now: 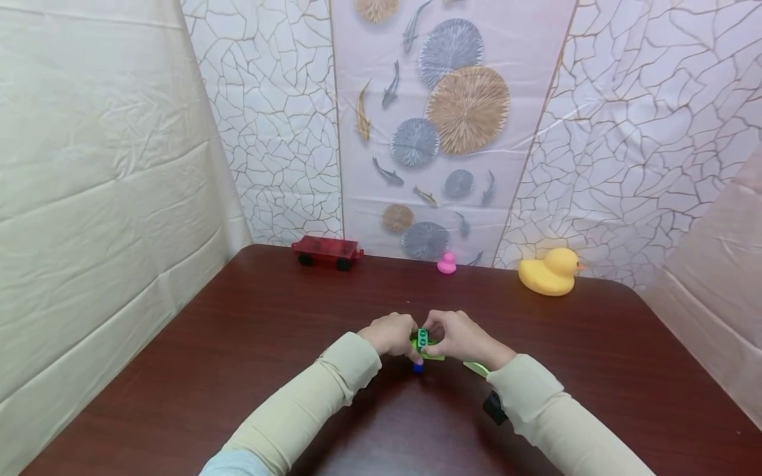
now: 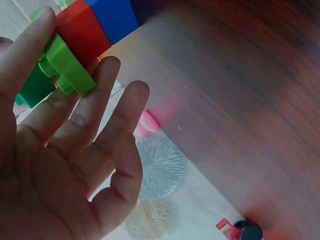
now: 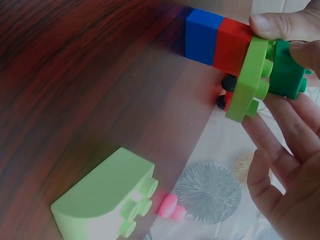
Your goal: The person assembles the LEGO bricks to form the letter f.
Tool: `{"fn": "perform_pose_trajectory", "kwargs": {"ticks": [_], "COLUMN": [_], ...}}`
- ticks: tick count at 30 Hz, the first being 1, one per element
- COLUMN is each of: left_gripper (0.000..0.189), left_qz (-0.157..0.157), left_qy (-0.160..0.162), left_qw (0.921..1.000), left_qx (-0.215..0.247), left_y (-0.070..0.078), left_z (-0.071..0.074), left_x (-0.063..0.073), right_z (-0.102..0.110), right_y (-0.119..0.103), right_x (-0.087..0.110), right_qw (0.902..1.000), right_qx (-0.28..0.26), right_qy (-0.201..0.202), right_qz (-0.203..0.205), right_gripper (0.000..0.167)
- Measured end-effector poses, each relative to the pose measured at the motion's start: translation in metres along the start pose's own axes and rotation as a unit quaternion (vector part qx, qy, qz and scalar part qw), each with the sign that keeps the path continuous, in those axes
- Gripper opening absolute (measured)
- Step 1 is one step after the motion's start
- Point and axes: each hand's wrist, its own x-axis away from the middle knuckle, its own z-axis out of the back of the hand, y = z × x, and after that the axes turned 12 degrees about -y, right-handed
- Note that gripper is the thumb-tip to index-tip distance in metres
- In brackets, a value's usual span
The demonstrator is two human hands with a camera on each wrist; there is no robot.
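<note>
Both hands meet at a small stack of toy building bricks above the table. In the right wrist view the stack runs from a blue brick [image 3: 202,37] through a red brick [image 3: 232,45] and a wide lime green brick [image 3: 247,82] to a dark green brick [image 3: 287,70]. My left hand [image 1: 393,334] pinches the lime green brick between thumb and fingers. With its thumb on one side and fingers on the other, my right hand [image 1: 464,338] grips the dark green brick, which sits against the lime brick's studs.
A pale green curved brick [image 3: 105,192] lies on the table [image 1: 256,370] near my right wrist. Along the back edge stand a red toy wagon [image 1: 327,249], a pink toy duck [image 1: 446,264] and a yellow duck [image 1: 549,274]. Something black [image 1: 495,408] shows beside the right sleeve.
</note>
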Motion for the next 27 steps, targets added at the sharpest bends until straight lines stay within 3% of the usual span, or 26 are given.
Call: {"fn": "perform_pose_trajectory", "kwargs": {"ticks": [6,13,21,27], "left_gripper": [0.026,0.028,0.033,0.027], "left_qz": [-0.007,-0.015,-0.058,-0.063], "left_qy": [-0.002,-0.006,-0.005,-0.003], "left_qw": [1.0000,0.9998,0.9979,0.9975], "left_qx": [0.007,0.009,0.028,0.030], "left_y": [-0.001,-0.004,-0.011,-0.013], "left_z": [-0.001,0.000,0.005,0.008], "left_x": [0.001,0.001,0.001,0.001], "right_z": [0.000,0.005,0.006,0.005], "right_y": [0.002,-0.006,-0.008,-0.014], "right_x": [-0.003,-0.008,-0.010,-0.014], "right_qw": [0.9998,0.9968,0.9958,0.9923], "right_qx": [0.003,0.068,0.078,0.102], "right_qy": [-0.018,-0.029,-0.034,-0.041], "right_qz": [-0.005,-0.031,-0.034,-0.057], "right_gripper": [0.024,0.024,0.023,0.023]}}
